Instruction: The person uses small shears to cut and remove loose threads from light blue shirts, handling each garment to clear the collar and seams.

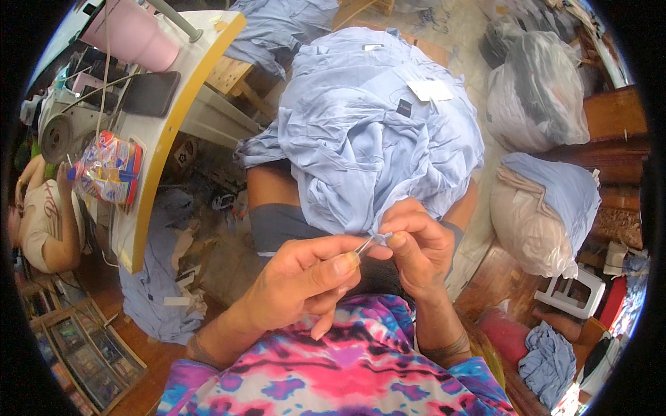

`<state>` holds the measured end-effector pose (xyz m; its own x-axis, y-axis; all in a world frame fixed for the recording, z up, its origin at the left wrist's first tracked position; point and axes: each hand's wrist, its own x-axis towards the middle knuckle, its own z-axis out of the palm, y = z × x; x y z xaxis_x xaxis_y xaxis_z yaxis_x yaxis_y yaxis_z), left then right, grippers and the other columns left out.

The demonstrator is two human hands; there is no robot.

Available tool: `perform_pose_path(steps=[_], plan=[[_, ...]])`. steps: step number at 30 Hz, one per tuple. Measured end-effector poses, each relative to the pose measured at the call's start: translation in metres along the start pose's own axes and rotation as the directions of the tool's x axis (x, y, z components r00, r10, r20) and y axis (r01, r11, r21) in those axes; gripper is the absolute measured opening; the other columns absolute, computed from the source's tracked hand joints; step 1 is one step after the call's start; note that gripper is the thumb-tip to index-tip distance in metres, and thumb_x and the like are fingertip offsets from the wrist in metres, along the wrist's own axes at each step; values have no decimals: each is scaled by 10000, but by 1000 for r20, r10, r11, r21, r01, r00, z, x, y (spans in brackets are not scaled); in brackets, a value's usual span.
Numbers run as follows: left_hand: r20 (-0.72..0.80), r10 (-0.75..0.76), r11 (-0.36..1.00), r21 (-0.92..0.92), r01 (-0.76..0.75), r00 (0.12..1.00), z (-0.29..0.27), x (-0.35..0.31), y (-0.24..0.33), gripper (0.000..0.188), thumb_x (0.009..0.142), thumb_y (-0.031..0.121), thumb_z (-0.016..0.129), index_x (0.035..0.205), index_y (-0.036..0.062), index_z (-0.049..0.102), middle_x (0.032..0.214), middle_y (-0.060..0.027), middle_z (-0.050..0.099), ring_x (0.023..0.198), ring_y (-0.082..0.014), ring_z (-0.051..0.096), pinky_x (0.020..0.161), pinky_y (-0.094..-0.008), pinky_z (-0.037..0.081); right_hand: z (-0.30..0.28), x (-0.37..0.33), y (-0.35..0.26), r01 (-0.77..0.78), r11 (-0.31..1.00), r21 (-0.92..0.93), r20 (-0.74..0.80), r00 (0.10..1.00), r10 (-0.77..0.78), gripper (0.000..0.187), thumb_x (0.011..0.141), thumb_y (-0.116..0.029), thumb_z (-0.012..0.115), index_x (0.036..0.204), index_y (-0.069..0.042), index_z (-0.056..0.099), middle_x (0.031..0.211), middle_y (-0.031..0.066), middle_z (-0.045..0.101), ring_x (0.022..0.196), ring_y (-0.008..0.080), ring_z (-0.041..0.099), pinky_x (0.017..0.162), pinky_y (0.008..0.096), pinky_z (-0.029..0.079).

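Observation:
A large heap of light blue garments [354,132] lies over my lap, with a dark label and a white tag showing on it. My left hand [312,270] is closed on a slim, silver, pointed metal tool [362,246]; its exact kind is mostly hidden by the fingers. Just to the right, my right hand [416,246] pinches a small gathered bit of the blue cloth. The tool's tip meets the cloth between the two hands.
At the left stands a white table [156,132] with a yellow edge, bearing a pink tumbler [132,35], a dark phone [151,93] and a colourful snack package [109,170]. Stuffed plastic bags [534,97] and a white stool [572,295] are at the right. Another person [52,222] sits far left.

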<state>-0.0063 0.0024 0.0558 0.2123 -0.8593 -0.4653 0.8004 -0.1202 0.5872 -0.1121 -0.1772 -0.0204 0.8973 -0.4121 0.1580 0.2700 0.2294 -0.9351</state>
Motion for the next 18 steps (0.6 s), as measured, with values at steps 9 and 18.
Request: perform_pose_path(steps=[9,18], plan=[[29,-23,991,-133,27,999,-5,-1,-6,604,1066,427,540,1320,-122,547,792,-28,455,450,-10,334,384,-209,409,0,2,0,-8,1000,27,61,998,6,76,938,-3,709,997,38,735,955,116,689,843,145,622,730,259,478],[23,90,946,-314,-78,996,-9,10,-31,566,1086,448,481,1191,-102,564,780,-34,458,436,-37,311,379,-235,320,10,-10,9,47,998,-33,-56,997,-49,93,947,-8,712,1032,31,710,978,117,680,844,146,622,723,259,485]])
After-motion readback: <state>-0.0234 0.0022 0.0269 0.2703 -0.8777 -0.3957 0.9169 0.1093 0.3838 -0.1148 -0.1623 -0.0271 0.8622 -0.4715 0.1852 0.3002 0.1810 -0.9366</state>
